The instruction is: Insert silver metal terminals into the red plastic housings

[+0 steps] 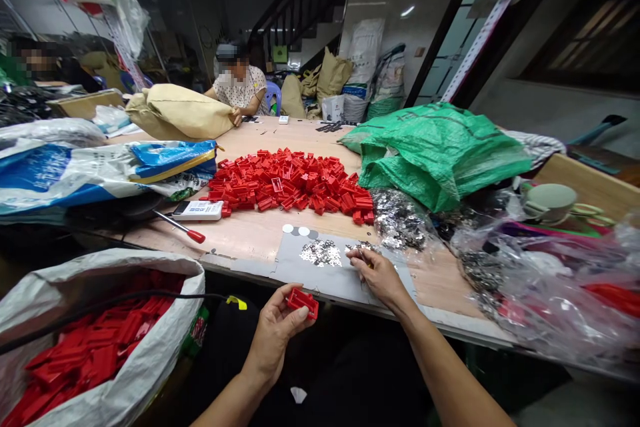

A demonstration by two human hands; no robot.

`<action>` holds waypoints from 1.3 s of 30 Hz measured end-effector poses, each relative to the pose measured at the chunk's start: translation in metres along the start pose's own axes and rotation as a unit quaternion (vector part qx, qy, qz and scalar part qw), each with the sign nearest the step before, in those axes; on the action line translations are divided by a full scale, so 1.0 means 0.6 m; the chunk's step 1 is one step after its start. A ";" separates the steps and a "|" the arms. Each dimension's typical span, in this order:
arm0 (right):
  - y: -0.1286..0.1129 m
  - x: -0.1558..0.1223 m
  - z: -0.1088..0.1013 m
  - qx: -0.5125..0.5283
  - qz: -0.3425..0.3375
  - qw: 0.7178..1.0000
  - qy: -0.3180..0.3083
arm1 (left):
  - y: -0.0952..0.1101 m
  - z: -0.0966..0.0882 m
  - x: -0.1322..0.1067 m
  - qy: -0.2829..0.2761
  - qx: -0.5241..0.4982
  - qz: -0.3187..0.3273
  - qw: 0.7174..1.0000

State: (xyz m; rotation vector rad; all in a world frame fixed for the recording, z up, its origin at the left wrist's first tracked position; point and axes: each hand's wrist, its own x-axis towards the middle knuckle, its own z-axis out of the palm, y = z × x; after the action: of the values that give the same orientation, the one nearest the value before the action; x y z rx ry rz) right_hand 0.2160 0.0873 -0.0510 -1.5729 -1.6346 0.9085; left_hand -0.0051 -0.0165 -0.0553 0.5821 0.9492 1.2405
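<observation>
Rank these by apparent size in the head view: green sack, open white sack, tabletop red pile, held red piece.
1. Open white sack
2. Green sack
3. Tabletop red pile
4. Held red piece, in the left hand

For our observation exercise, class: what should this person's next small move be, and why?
Probably bring the right hand to the red piece: the left hand holds it with its hollow side showing, and the right hand, apparently pinching, is beside the silvery pieces on the grey sheet.
</observation>
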 end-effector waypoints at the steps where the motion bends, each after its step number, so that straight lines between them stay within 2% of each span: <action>1: -0.001 -0.003 -0.002 0.018 0.002 1.000 -0.014 | 0.002 0.002 0.001 -0.002 -0.010 -0.003 1.000; 8: -0.021 -0.028 -0.007 0.163 0.050 0.983 -0.073 | 0.017 0.023 0.013 -0.026 -0.028 0.004 0.999; 11: -0.036 -0.044 -0.005 0.190 0.033 0.976 -0.101 | 0.022 0.032 0.018 -0.042 -0.030 0.007 0.999; 13: -0.052 -0.059 -0.003 0.155 -0.018 0.981 -0.114 | 0.025 0.037 0.021 -0.054 -0.033 0.015 0.998; 16: -0.080 -0.083 0.000 0.048 -0.107 0.987 -0.105 | 0.029 0.043 0.024 -0.062 -0.037 0.021 0.997; 20: -0.103 -0.103 0.004 -0.075 -0.184 0.977 -0.076 | 0.035 0.050 0.025 -0.070 -0.024 0.017 0.997; 23: -0.106 -0.110 0.007 -0.145 -0.250 0.955 -0.064 | 0.038 0.053 0.025 -0.080 -0.005 0.021 0.997; 28: -0.105 -0.115 0.008 -0.265 -0.348 0.897 -0.068 | 0.039 0.054 0.030 -0.072 0.043 0.033 0.996; 31: -0.105 -0.116 0.006 -0.312 -0.378 0.866 -0.096 | 0.036 0.054 0.033 -0.070 0.063 0.027 0.995; 34: -0.104 -0.115 0.002 -0.327 -0.385 0.853 -0.132 | 0.034 0.054 0.032 -0.081 0.070 0.013 0.994; 37: -0.106 -0.114 -0.005 -0.306 -0.369 0.861 -0.170 | 0.033 0.054 0.029 -0.101 0.064 -0.008 0.993; 39: -0.108 -0.113 -0.009 -0.260 -0.343 0.882 -0.190 | 0.034 0.055 0.028 -0.118 0.038 -0.022 0.992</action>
State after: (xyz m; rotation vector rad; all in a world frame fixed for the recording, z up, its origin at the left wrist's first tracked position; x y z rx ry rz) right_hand 0.1891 0.0180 0.0062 -0.9816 -2.6461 0.4108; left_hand 0.0130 0.0084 -0.0270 0.7470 0.8095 1.0729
